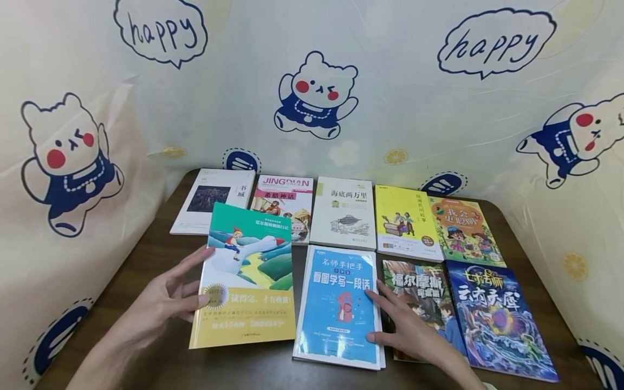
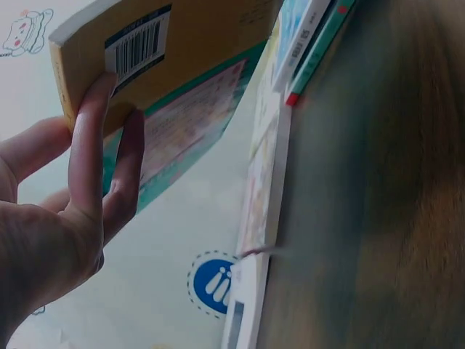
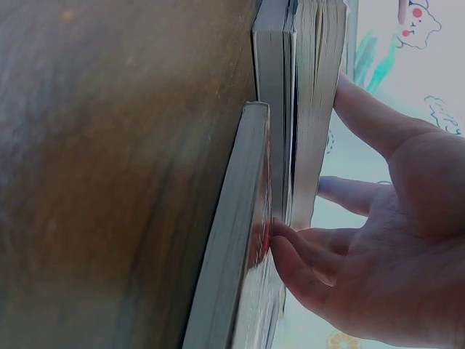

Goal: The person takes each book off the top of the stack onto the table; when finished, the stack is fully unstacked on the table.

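My left hand [image 1: 158,298] holds a green and yellow picture-covered book [image 1: 258,281] by its left edge, tilted up above the table. In the left wrist view its tan back cover [image 2: 196,54] with a barcode shows, fingers spread behind it and the thumb at the edge. My right hand [image 1: 414,327] rests at the right edge of a blue book [image 1: 336,336], thumb and forefinger touching its cover. This blue book lies on another volume, whose white edge peeks out at the right. From the right wrist, lower fingertips [image 3: 280,229] reach the nearer book.
A back row on the dark table [image 1: 146,271] holds a white book [image 1: 214,200], a pink one [image 1: 292,203], another white one [image 1: 343,211], a yellow one [image 1: 404,216] and an orange-green one [image 1: 468,233]. Right of the blue book lie a detective book [image 1: 414,281] and a dark blue one [image 1: 502,319].
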`<state>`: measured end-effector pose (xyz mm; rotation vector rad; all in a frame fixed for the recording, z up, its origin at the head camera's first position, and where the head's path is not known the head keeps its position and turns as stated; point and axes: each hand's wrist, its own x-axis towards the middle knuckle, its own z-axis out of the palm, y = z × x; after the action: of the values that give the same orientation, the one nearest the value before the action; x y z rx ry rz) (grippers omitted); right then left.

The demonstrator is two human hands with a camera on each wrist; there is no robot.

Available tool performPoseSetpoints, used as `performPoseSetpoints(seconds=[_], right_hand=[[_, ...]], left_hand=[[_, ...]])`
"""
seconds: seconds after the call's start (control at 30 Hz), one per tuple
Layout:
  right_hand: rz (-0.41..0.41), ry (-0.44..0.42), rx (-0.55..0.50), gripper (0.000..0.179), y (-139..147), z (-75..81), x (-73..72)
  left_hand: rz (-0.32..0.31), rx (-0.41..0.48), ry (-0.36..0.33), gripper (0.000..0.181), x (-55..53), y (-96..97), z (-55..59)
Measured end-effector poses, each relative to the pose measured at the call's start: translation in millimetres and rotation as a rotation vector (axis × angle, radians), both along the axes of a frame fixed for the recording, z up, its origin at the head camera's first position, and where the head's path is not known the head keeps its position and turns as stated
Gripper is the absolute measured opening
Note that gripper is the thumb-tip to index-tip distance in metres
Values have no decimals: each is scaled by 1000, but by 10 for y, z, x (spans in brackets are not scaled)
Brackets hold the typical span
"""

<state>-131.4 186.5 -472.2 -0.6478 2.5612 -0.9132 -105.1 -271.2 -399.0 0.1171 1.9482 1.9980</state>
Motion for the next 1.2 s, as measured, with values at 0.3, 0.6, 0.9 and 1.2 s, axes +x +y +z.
performPoseSetpoints(seconds=[0.3,0.6,0.9,1.2], right_hand=[[3,-2,-6,86,10,-33,0],[0,-24,-12,86,19,-23,-3],[-6,-18,-1,87,9,-24,-11],[-7,-18,3,87,11,-30,-16]], left_hand=[[-107,-58,-80,82,-48,-122,-193],[-157,-25,-123,84,-133,-182,-429],[-120,-214,-119,82,-223,-126,-585],[-78,-500,-29,70,-230,-21,-645]])
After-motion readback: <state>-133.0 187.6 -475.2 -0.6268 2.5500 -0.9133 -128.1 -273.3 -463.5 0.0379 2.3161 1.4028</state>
